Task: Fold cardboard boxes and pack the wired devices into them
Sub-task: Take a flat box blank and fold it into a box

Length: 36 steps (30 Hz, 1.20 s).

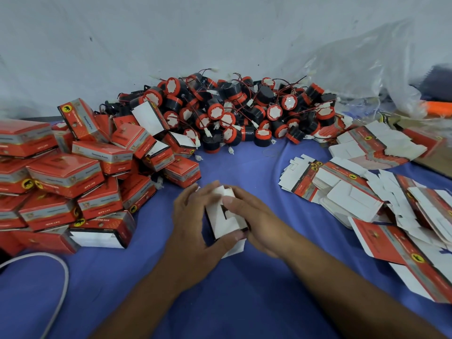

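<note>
Here left hand (193, 216) and right hand (256, 226) grip the box (221, 223), its long axis pointing straight ahead.

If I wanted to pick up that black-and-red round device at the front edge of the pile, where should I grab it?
Probably take the device by its round black body, grip across opposite sides, coming from the near side and above: it stands cap-up at the front edge of the pile, with bare blue cloth before it.
</note>
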Motion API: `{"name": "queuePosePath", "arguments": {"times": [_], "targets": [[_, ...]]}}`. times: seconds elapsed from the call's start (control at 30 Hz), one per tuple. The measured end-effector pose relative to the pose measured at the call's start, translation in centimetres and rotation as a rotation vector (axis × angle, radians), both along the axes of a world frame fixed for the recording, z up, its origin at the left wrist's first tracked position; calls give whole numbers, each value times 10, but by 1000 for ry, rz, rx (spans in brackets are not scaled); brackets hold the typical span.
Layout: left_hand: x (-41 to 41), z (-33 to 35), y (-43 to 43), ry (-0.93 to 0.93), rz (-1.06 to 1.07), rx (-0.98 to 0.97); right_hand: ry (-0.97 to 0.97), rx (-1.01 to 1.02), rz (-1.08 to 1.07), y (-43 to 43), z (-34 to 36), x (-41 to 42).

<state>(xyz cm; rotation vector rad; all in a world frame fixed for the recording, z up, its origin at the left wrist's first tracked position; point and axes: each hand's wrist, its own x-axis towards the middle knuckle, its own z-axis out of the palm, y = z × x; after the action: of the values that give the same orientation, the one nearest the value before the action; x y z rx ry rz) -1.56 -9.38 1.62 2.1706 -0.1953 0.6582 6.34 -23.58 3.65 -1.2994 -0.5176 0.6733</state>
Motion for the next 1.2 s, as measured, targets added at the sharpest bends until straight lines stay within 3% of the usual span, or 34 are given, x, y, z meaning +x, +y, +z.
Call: {"name": "queuePosePath", "arguments": {"times": [0.2,0.4,0.47,0.6,1.03,1.2], "targets": [[0,1,1,16,-33,-50,-26,-6,-2,1,-3,1],[-3,3,-5,-7,12,-106,-161,-224,82,-8,9,4],[-5,6,-10,-2,44,-120,-181,-215,94,-13,11,5],[-3,7,-14,-116,94,79,-239,-169,21,-14,10,2],[-3,6,-6,-90,-14,28,-126,-141,23,-11,0,2],[-2,6,-1,-78,-82,21,-188,-188,37,-15,3,6]]}}
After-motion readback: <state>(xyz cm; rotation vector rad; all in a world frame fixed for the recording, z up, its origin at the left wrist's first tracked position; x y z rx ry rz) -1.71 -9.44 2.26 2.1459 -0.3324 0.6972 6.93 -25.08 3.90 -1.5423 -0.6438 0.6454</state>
